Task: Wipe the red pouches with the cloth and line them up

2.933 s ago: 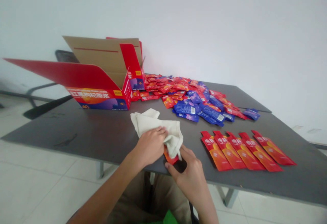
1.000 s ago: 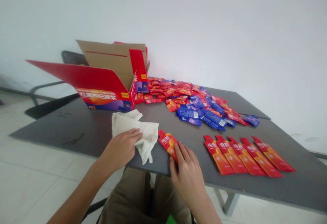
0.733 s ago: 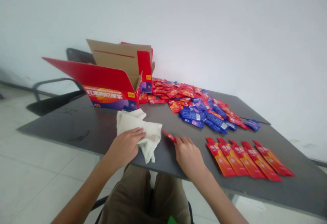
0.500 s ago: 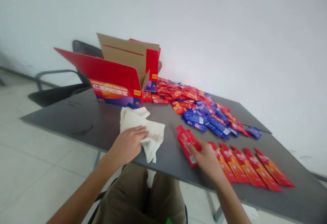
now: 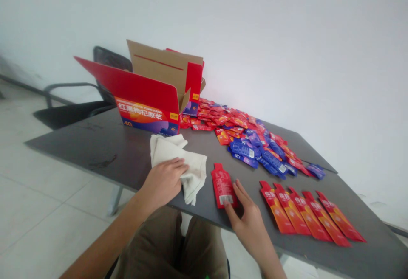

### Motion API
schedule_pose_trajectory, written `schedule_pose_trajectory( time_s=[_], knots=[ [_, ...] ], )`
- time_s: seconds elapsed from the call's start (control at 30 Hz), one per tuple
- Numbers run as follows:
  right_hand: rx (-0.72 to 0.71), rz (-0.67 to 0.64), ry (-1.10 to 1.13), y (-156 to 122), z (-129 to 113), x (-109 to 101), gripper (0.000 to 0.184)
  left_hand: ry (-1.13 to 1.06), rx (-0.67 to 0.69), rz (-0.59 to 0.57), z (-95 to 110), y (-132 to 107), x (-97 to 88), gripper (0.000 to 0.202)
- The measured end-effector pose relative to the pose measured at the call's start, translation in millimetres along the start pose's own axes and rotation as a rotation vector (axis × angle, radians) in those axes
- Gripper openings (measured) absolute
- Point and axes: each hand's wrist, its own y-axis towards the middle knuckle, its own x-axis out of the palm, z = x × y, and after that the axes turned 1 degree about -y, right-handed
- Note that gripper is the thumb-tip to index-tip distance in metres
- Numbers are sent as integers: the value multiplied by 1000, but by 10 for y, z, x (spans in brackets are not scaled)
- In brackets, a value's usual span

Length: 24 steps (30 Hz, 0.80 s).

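Observation:
On the table's near edge lies a crumpled white cloth (image 5: 178, 160). My left hand (image 5: 165, 181) rests on it with fingers together and bent over its folds; their tips are partly hidden. To the cloth's right a red pouch (image 5: 222, 185) lies flat, back side up, barcode towards me and spout end away. My right hand (image 5: 247, 215) holds its lower right corner, thumb on the bottom edge and fingers along the right side. Farther right, several red-orange pouches (image 5: 301, 211) lie side by side in a slanted row, front sides up.
A large heap of red pouches (image 5: 223, 119) and blue pouches (image 5: 270, 160) spreads across the back of the table (image 5: 127, 164). Two open red cartons (image 5: 149, 109) stand at the back left with flaps raised. Behind them is a black chair (image 5: 70, 109); a wall runs behind the table.
My right hand has moved left and down with the red pouch, which now lies flat and straighter on the table beside the cloth. My left hand stays on the cloth.

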Motion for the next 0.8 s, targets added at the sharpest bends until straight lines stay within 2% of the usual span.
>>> schedule_pose_trajectory(
  time_s=[0.07,0.13,0.37,0.47,0.6,0.7,0.8],
  knots=[
    [-56,-111,12,-57,11,-52,59,-24,-12,-8,62,39,-27,49],
    [-90,-150,14,-90,26,-57,58,-63,-33,-14,126,99,-55,47],
    [-112,-11,-60,-159,14,118,49,-321,-67,109,437,349,-91,36],
    [-102,14,-80,-183,-28,123,41,-293,-14,46,662,374,-13,33],
    [-46,48,-103,-209,-83,109,26,-154,167,-66,883,233,161,35],
    [-70,72,-103,-220,-95,116,21,-60,245,-73,904,38,230,46],
    [-109,85,-105,-219,-89,121,19,-16,273,-78,862,-76,212,51]
  ],
)
